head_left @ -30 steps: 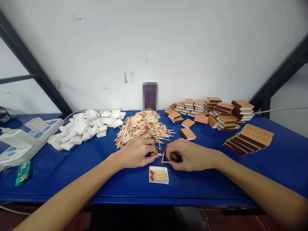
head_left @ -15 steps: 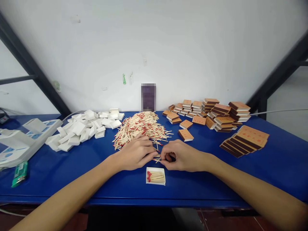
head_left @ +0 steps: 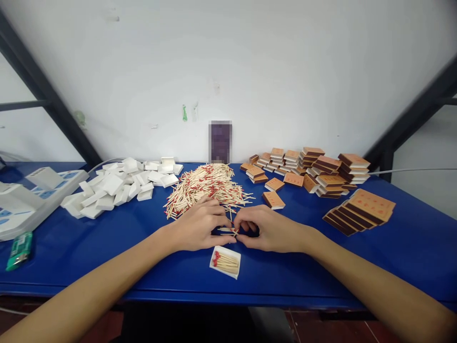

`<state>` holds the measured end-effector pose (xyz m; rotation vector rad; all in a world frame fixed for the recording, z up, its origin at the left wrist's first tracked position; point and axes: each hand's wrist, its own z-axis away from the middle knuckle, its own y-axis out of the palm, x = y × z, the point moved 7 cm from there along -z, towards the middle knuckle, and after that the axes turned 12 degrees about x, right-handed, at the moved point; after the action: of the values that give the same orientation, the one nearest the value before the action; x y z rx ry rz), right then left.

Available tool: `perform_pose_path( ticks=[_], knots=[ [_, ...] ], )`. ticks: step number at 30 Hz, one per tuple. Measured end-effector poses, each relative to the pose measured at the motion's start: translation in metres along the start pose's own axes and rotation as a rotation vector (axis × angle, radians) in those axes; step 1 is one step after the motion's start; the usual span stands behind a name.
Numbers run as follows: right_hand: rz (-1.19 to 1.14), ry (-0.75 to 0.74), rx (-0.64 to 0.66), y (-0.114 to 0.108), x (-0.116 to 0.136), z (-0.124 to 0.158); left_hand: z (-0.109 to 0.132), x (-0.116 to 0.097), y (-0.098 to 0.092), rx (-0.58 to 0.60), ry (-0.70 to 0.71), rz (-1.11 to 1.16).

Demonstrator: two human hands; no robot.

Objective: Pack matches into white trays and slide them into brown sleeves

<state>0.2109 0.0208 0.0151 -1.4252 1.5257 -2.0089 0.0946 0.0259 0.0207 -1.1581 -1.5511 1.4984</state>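
Observation:
Several loose wooden matches (head_left: 228, 231) with red heads lie between my two hands. My left hand (head_left: 204, 225) is bent around their left side, its thumb and forefinger at the sticks. From the other side, my right hand (head_left: 266, 229) curls in, thumb and fingertips at the same matches; part of its grip is hidden. Just in front of my hands sits a small white matchbox tray (head_left: 224, 274), slightly turned, with matches in it, heads to the left. Behind my left hand rises a big heap of matches (head_left: 207, 183).
Empty white trays (head_left: 114, 183) are piled at the left, beside a white device (head_left: 53, 205) and a green packet (head_left: 20, 250). Orange-brown matchbox covers (head_left: 328, 181) stand stacked at the back right, with a leaning row (head_left: 373, 205) nearer. A blurred purple panel (head_left: 220, 143) stands against the wall.
The white tray has shifted slightly left and turned. My thumbs and fingers have come closer around the small bunch of matches. The view has moved a little.

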Motion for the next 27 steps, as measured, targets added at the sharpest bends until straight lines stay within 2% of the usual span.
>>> perform_pose_path(
  ticks=[8, 13, 16, 20, 24, 27],
  knots=[
    [0.03, -0.021, 0.049, 0.0, 0.002, 0.002, -0.003, 0.005, 0.0, 0.03, -0.038, 0.052],
    [-0.001, -0.013, -0.055, -0.01, 0.003, 0.005, 0.0, 0.007, -0.002, 0.042, -0.024, 0.065],
    [-0.054, 0.01, -0.072, -0.01, -0.001, 0.004, 0.002, 0.007, -0.002, 0.059, -0.013, 0.058],
    [0.006, 0.054, -0.11, -0.011, -0.009, 0.002, 0.003, 0.008, -0.001, 0.079, -0.024, 0.027],
    [0.038, 0.102, -0.1, -0.01, -0.014, 0.002, 0.003, 0.008, -0.002, 0.084, -0.028, 0.013],
    [0.063, 0.08, -0.083, -0.009, -0.006, 0.002, 0.003, 0.008, -0.002, 0.09, -0.033, 0.006]
  ],
)
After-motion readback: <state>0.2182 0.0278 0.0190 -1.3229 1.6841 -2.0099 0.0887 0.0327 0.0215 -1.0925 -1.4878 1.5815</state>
